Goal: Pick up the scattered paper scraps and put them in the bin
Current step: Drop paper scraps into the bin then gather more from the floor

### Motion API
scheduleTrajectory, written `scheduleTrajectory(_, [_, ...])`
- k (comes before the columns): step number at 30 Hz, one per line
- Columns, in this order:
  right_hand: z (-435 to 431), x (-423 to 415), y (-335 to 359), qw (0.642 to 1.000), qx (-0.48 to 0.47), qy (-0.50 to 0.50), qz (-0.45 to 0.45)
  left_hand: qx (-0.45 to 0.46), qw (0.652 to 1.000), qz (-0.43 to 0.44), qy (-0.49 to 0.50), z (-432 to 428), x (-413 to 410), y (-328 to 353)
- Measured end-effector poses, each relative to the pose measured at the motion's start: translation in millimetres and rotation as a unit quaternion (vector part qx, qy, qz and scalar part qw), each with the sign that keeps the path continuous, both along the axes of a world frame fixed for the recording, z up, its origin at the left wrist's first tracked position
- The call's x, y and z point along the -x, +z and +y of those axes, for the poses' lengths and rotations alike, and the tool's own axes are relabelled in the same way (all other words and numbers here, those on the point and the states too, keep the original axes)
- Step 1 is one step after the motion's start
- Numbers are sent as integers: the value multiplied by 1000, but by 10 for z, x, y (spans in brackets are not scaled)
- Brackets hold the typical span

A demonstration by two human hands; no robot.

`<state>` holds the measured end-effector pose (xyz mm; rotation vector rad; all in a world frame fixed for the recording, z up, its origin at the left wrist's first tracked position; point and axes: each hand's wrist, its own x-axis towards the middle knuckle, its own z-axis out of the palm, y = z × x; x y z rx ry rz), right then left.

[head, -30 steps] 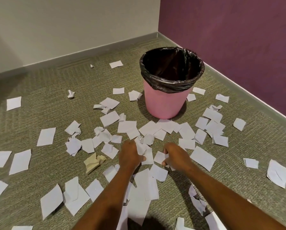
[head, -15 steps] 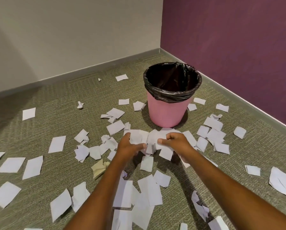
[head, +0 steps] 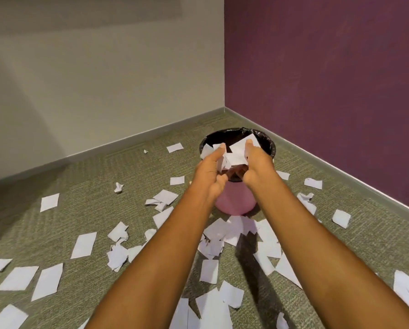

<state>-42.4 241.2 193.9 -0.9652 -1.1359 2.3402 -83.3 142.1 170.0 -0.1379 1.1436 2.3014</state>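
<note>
**Colours in the Corner**

The bin (head: 234, 205) is pink. The bag (head: 268, 146) in it is shiny black. The scraps (head: 83, 245) are plain white, a bit lilac in the shade. The carpet (head: 92, 181) is dull green with tiny stripes that zigzag. The left wall (head: 103, 91) is cream. The right wall (head: 329, 79) is dark purple with faint blotches. The trim (head: 127, 141) is grey.

Bin (head: 234, 206) front rim, upper wall behind left hand (head: 208, 179), right hand (head: 258, 169). Grip on held scraps (head: 236, 154) unclear. Floor scraps (head: 210, 309) cut by bottom edge.
</note>
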Motion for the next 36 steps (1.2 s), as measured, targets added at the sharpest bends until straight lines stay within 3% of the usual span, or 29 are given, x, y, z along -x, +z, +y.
scheduleTrajectory(6, [213, 96, 154, 982, 166, 29, 80, -32, 999, -33, -2, 376, 206, 148])
scheduleTrajectory(10, [278, 189, 61, 970, 211, 48, 112, -41, 997, -55, -30, 343, 244, 173])
scheduleTrajectory(17, [291, 241, -109, 979, 185, 19, 88, 27, 998, -15, -48, 97, 275, 100])
scheduleTrajectory(22, [77, -7, -341, 989, 88, 102, 62, 157, 982, 63, -88, -383, 182, -243])
scheduleTrajectory(25, [-168, -204, -615, 987, 27, 158, 22, 309, 941, 84, -112, -751, 138, -542])
scheduleTrajectory(28, [-371, -401, -1004, 972, -63, 224, -46, 464, 862, 128, -158, -1134, 73, -945])
scheduleTrajectory(31, [-492, -641, -1486, 939, -133, 290, -127, 517, 819, 143, -202, -1462, -183, -1469])
scheduleTrajectory(34, [-542, -892, -1911, 872, -253, 371, -195, 571, 756, 184, -263, -1625, -556, -1910])
scheduleTrajectory(36, [-490, -992, -2098, 793, -376, 429, -215, 590, 711, 225, -310, -1605, -774, -2099])
